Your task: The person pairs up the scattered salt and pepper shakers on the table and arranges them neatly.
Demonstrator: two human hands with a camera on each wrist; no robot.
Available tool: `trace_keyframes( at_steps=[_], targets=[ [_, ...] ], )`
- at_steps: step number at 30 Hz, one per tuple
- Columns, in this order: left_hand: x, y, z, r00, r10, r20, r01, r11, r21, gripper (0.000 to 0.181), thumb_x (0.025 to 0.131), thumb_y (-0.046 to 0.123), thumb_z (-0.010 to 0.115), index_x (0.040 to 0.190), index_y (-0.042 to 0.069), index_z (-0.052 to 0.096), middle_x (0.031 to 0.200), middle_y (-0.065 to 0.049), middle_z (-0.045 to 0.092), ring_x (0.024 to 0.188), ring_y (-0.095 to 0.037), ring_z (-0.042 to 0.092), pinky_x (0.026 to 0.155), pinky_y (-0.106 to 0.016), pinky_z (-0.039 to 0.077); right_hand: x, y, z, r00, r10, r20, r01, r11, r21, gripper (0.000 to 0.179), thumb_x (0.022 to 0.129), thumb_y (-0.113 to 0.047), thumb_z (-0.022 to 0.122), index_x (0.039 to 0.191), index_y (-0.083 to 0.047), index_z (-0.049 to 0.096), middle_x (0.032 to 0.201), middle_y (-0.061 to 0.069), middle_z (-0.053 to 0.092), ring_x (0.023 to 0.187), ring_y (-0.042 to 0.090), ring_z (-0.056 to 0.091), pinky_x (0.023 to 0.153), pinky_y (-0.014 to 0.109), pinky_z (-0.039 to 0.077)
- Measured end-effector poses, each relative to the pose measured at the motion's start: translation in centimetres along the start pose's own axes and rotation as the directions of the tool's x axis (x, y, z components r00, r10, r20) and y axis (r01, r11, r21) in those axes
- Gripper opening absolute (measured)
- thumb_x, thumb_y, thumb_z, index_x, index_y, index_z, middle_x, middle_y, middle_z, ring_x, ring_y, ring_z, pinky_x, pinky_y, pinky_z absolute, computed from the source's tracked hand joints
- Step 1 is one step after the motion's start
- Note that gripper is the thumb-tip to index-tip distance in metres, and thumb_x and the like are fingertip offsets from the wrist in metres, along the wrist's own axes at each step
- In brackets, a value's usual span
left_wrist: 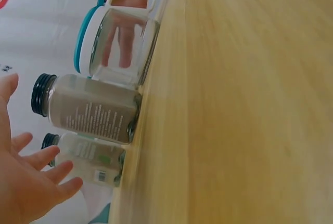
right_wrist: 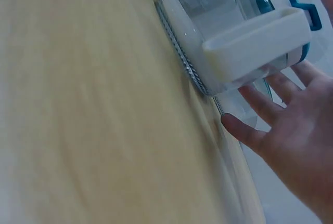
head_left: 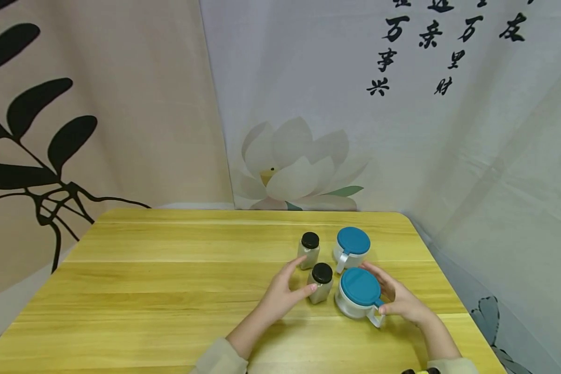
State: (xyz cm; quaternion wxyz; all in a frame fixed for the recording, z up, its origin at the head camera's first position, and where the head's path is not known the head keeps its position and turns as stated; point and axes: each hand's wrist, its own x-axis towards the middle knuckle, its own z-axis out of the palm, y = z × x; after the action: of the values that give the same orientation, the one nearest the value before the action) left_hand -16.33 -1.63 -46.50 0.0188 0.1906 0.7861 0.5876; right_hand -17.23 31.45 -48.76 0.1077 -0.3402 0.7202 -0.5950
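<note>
Two small jars with black lids, a nearer one (head_left: 320,291) and a farther one (head_left: 309,255), stand upright on the right half of the table. Beside them are two clear containers with blue lids and white handles, the near container (head_left: 359,291) and the far container (head_left: 352,244). My left hand (head_left: 282,294) is spread at the left of the jars, its thumb overlapping the near jar in the head view. My right hand (head_left: 402,298) lies along the right of the near container, fingers extended behind it, thumb by its handle (right_wrist: 257,42).
The yellow wooden table (head_left: 145,291) reaches far to the left of the jars. Behind it hangs a pale cloth (head_left: 280,62) printed with a flower and black characters. The table's right edge runs close past my right forearm.
</note>
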Motion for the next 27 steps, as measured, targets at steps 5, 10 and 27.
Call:
trace_keyframes(
  at_steps=[5,10,27],
  targets=[
    [0.0,0.8,0.0,1.0,-0.008,0.013,0.009,1.0,-0.027,0.072,0.086,0.036,0.072,0.147,0.016,0.039,0.149,-0.009,0.036,0.135,-0.032,0.032,0.105,-0.056,0.027,0.0,0.2,-0.2,0.999,0.025,0.036,-0.027,0.998,0.056,0.092,0.088,-0.03,0.071,0.152,-0.001,0.012,0.156,0.01,0.023,0.131,0.015,0.038,0.099,0.03,0.036],
    [0.2,0.5,0.4,0.999,0.007,0.037,-0.006,0.999,-0.042,0.072,0.086,0.031,0.073,0.146,0.012,0.039,0.146,-0.006,0.042,0.133,-0.026,0.037,0.106,-0.051,0.028,0.1,0.5,-0.4,0.997,0.041,0.067,-0.047,0.994,0.096,0.093,0.087,-0.029,0.071,0.153,-0.003,0.011,0.152,0.005,0.029,0.131,0.018,0.039,0.099,0.031,0.036],
    [0.8,0.0,1.7,0.999,-0.018,0.047,0.022,0.995,-0.096,0.07,0.084,0.015,0.075,0.144,0.004,0.04,0.134,-0.016,0.051,0.121,-0.036,0.048,0.098,-0.054,0.038,0.4,1.4,-0.6,0.989,0.035,0.142,-0.065,0.975,0.212,0.096,0.087,-0.027,0.071,0.153,-0.005,0.005,0.153,0.004,0.022,0.134,0.019,0.033,0.103,0.03,0.032]
  ],
)
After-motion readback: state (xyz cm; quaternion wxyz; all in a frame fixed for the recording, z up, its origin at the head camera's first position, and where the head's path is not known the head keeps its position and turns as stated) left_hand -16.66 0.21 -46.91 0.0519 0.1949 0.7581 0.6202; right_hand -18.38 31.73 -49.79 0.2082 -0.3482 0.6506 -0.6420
